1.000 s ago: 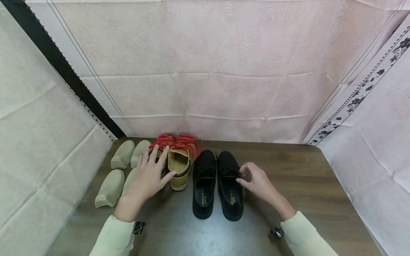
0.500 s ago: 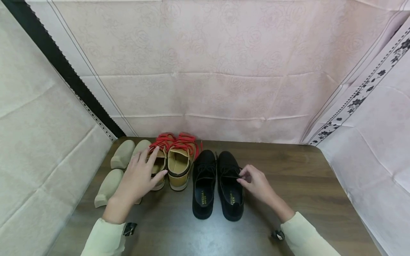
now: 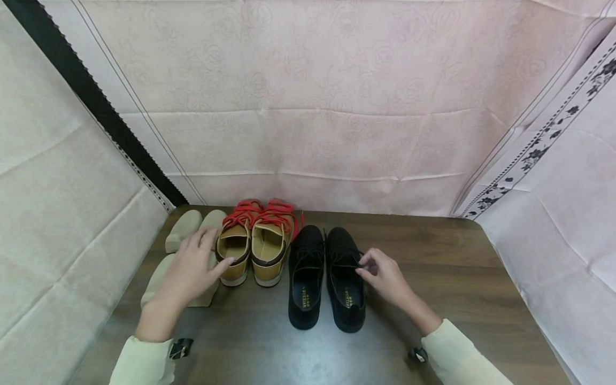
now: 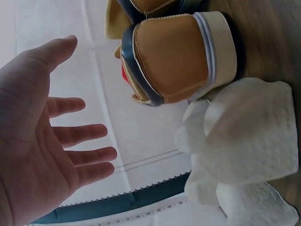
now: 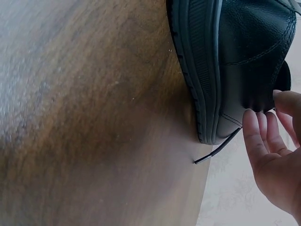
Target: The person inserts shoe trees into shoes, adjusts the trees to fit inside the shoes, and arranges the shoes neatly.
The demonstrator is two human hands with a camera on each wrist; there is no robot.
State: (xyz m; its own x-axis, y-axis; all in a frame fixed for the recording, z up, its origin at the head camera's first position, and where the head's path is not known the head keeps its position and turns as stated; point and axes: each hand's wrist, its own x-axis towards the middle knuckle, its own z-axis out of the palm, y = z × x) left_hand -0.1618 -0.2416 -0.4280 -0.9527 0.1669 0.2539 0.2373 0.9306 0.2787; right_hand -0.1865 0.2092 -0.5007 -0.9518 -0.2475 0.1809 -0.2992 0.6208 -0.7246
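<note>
My left hand (image 3: 187, 272), fingers spread, hovers over the cream moulded shoe inserts (image 3: 156, 280) at the left and partly hides them. In the left wrist view its palm and straight fingers hold nothing, apart from the inserts (image 4: 254, 132). A tan shoe (image 3: 234, 274) with red laces stands just right of that hand, its mate (image 3: 270, 271) alongside. Two black lace-up shoes stand side by side further right. My right hand (image 3: 385, 275) is at the outer side of the right black shoe (image 3: 343, 240); its fingertips (image 5: 249, 115) are right at the upper, thumb near the collar.
The wooden tabletop (image 3: 433, 246) extends right of the black shoes and in front of all of them. Pale cloth panels (image 3: 337, 133) stand behind and at both sides. A loose lace end (image 5: 209, 157) hangs from the black shoe.
My left hand has moved left and down, away from the tan shoes to over the cream inserts, uncovering the left tan shoe. The right hand and shoes stay nearly still.
</note>
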